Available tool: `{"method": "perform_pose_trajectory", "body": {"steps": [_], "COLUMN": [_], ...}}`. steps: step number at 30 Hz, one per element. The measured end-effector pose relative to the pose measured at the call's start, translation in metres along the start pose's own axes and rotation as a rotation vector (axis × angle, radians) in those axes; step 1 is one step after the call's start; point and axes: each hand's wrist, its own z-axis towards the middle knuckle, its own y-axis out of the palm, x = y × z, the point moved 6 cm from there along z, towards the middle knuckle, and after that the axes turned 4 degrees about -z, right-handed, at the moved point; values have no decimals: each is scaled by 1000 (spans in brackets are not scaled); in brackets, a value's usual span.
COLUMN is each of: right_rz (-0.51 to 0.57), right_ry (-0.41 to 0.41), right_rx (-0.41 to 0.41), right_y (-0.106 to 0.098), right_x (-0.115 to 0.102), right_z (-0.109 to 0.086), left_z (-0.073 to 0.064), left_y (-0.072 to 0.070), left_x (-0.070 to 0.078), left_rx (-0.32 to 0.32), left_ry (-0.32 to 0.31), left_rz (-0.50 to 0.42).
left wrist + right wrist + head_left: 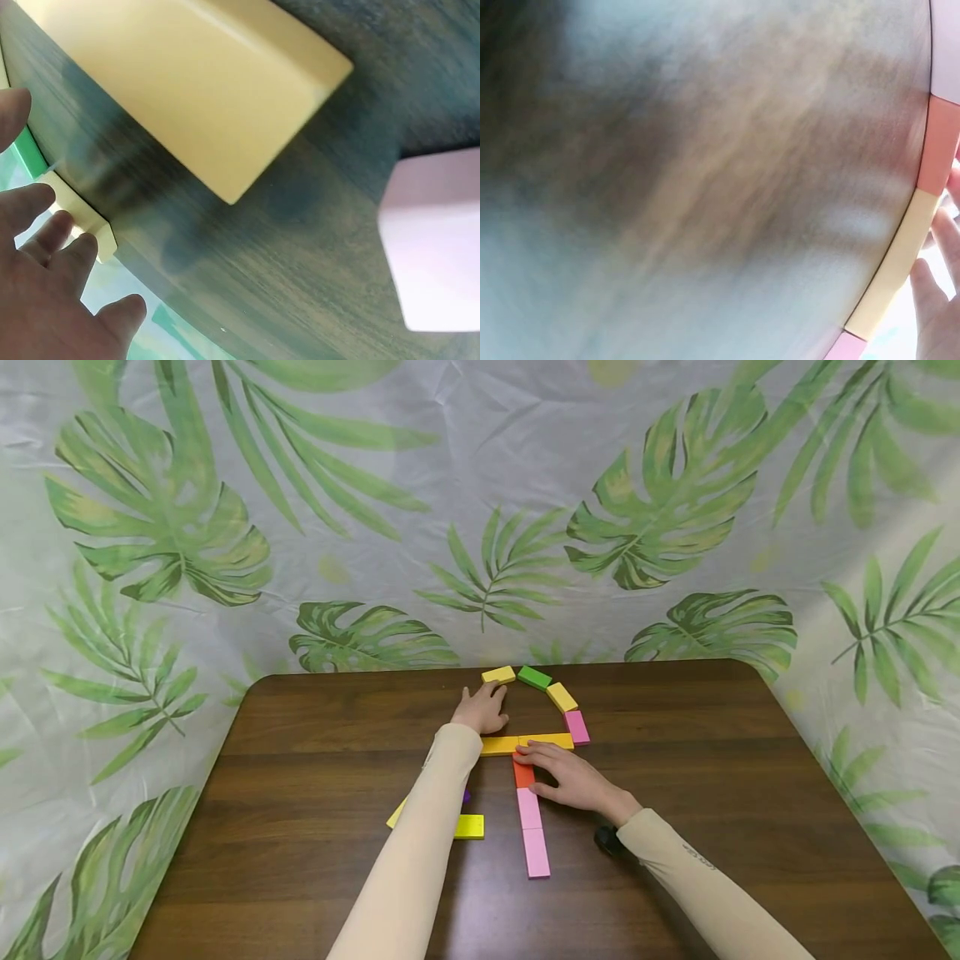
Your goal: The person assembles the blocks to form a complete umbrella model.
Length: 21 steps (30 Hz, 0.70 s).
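Note:
At the far side of the table, my left hand [482, 708] touches the near side of a light yellow block [498, 675] with extended fingertips; its fingers also overlap that block [88, 225] in the left wrist view. A green block [535, 677], another yellow block [562, 697] and a pink block [577, 727] curve down from it to the right. Two orange-yellow blocks [498, 746] form a crosswise row below. My right hand [573, 777] rests with spread fingers where that row meets a red block [524, 776]. Two light pink blocks [529, 810] continue the line toward me.
Partly behind the left sleeve lie a bright yellow block [469, 827], a paler yellow one [397, 813] and a bit of purple [467, 796]. A small black object [606, 839] sits by the right wrist. Leaf-print cloth [495, 568] hangs behind the table's far edge.

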Motion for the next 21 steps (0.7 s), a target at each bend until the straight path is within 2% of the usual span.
{"method": "perform_pose_trajectory", "body": {"steps": [4, 6, 9, 13, 21], "right_rz": [-1, -1, -2, 1, -2], "right_ry": [-3, 0, 1, 1, 5], "right_rx": [3, 0, -1, 0, 1], "right_y": [0, 0, 0, 0, 0], "right_x": [0, 0, 0, 0, 0], "right_z": [1, 1, 0, 1, 1], "left_z": [6, 9, 11, 5, -3], "left_y": [4, 5, 5, 0, -4], "left_x": [-5, -8, -9, -7, -2], "left_rx": [-12, 16, 46, 55, 60], "left_ry": [-6, 7, -6, -56, -79], "left_rz": [-19, -29, -15, 31, 83]}}
